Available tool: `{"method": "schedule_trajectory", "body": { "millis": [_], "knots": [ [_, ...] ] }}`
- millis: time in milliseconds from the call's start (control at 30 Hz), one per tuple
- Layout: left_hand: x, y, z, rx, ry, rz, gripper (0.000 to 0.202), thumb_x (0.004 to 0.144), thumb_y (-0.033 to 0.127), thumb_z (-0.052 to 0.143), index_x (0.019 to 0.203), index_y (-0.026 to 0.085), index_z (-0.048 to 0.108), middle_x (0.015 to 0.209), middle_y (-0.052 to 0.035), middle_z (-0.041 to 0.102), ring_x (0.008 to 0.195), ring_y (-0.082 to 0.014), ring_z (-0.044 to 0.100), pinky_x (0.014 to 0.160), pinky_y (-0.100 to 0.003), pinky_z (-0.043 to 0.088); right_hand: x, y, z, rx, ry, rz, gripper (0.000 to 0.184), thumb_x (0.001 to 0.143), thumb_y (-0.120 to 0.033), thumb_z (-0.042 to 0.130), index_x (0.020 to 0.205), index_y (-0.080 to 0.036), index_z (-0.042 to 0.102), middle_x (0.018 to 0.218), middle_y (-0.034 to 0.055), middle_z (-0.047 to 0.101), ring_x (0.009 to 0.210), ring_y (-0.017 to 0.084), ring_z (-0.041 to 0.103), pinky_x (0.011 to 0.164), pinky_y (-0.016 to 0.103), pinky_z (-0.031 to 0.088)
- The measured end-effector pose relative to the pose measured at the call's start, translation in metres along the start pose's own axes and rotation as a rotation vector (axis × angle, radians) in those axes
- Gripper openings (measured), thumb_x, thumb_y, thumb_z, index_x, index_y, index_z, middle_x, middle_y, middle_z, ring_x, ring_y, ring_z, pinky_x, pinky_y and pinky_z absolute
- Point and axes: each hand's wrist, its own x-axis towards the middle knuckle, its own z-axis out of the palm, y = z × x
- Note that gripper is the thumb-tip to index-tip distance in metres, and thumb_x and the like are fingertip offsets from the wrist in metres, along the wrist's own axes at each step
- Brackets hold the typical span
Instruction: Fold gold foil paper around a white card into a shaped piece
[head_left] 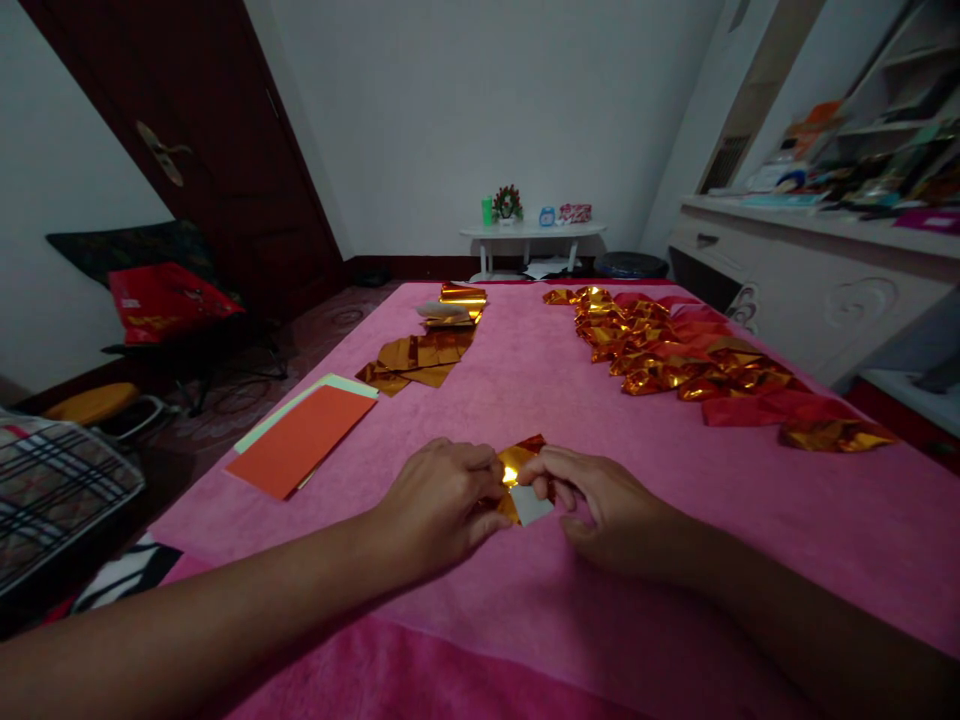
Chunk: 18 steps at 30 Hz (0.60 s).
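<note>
On the pink cloth in front of me lies a small sheet of gold foil paper (513,462), partly folded, with a pale grey-white patch at its near right. My left hand (450,497) grips its left edge, fingers curled and thumb low. From the right, my right hand (604,500) presses bent fingertips onto the foil, its thumb lower and a little apart. The fingers cover parts of the folds. Beyond my left hand, flat gold foil sheets (424,358) lie spread out. Folded gold and red foil pieces (637,335) are heaped at the far right.
An orange paper stack (304,440) with pale green sheets lies at the left. Farther off are a white side table (529,231), a dark red door (180,110) and a chair bearing a red bag (169,300). A cluttered white cabinet (825,255) stands along the right.
</note>
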Motion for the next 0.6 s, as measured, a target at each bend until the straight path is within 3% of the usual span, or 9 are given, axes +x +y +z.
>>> {"method": "schedule_trajectory", "body": {
  "millis": [200,333,600],
  "knots": [
    [-0.006,0.009,0.01,0.277,0.036,0.103,0.019,0.088,0.021,0.047,0.087,0.014,0.065,0.083,-0.0074,0.061,0.072,-0.018,0.056,0.065,-0.032,0.044,0.002,0.007,0.001,0.168,0.04,-0.001,0.04,0.061,0.003,0.042,0.091,-0.02,0.054,0.08,-0.0025,0.051,0.061,0.008,0.044,0.051,0.018,0.034],
    [-0.006,0.009,0.017,0.378,0.088,0.16,0.018,0.088,0.016,0.045,0.089,0.012,0.063,0.082,-0.0072,0.062,0.069,-0.0192,0.056,0.059,-0.032,0.047,0.004,0.011,0.002,0.207,0.076,-0.036,0.034,0.065,0.002,0.045,0.088,-0.02,0.056,0.081,-0.0015,0.049,0.061,0.008,0.044,0.052,0.019,0.037],
    [-0.002,-0.01,0.013,0.391,0.154,0.302,0.022,0.091,0.017,0.041,0.089,0.013,0.062,0.085,-0.0074,0.063,0.073,-0.017,0.057,0.061,-0.03,0.048,0.002,0.016,-0.001,0.089,0.182,-0.128,0.03,0.067,0.002,0.05,0.085,-0.019,0.06,0.091,0.0015,0.055,0.084,0.013,0.054,0.074,0.025,0.045]
  ]
}}
